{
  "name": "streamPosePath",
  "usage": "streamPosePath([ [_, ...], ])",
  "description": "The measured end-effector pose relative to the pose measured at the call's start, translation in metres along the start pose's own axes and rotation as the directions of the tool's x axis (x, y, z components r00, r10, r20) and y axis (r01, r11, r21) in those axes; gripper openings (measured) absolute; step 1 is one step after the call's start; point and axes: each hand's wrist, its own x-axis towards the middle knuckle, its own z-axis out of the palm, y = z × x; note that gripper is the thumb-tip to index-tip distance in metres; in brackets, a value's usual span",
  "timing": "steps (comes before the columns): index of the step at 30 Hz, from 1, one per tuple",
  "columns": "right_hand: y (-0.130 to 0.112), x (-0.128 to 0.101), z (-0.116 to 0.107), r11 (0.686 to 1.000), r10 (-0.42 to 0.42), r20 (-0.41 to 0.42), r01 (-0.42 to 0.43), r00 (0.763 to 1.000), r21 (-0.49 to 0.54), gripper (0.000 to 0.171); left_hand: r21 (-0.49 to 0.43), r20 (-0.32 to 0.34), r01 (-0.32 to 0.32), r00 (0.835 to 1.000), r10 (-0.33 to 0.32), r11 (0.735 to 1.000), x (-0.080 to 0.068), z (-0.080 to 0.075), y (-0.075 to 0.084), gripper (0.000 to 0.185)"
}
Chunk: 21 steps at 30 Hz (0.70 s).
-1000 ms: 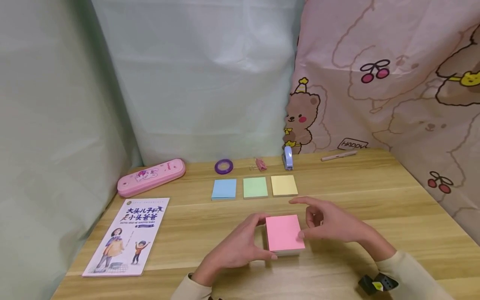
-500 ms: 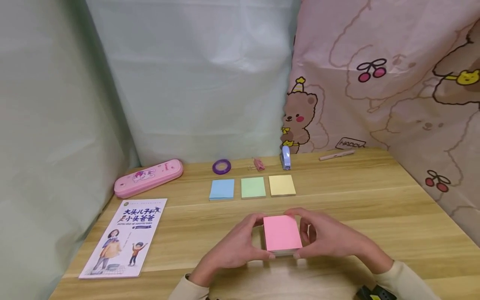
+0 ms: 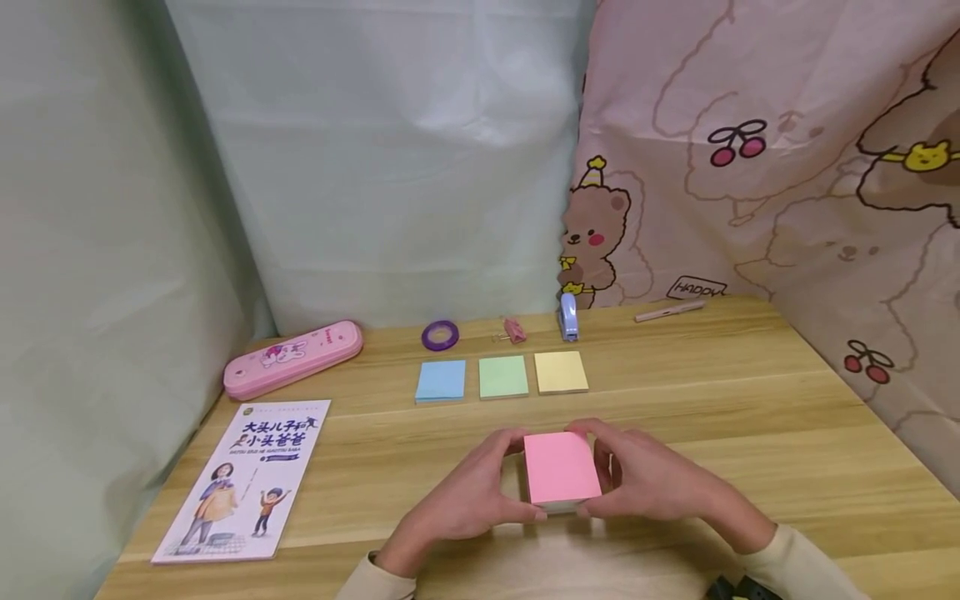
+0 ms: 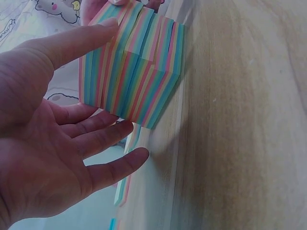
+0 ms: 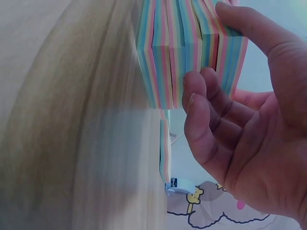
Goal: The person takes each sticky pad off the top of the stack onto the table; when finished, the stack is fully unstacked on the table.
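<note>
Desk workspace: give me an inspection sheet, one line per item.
Surface: wooden desk, light grain.
Job's things: sticky-note block, pink top sheet, multicoloured layers at its sides, lying on the desk.
Clutter: blue pad, green pad, yellow pad in a row; picture book; pink pencil case; purple tape roll; pink binder clip; small blue stapler; pink pen.
Hands: left hand and right hand grip the block's opposite sides.
Cables: nothing seen.
Surroundings: pale green sheet; pink bear-print curtain.
</note>
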Motion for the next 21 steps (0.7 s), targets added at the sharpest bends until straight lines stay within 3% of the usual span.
streamPosePath([
  [21, 0.0013, 0.0023, 0.0014, 0.997, 0.009, 0.001, -0.009, 1.0, 0.07, 0.075, 0.018, -0.002, -0.003, 1.0, 0.003, 1.0, -0.002, 0.0001, 0.001, 0.086],
])
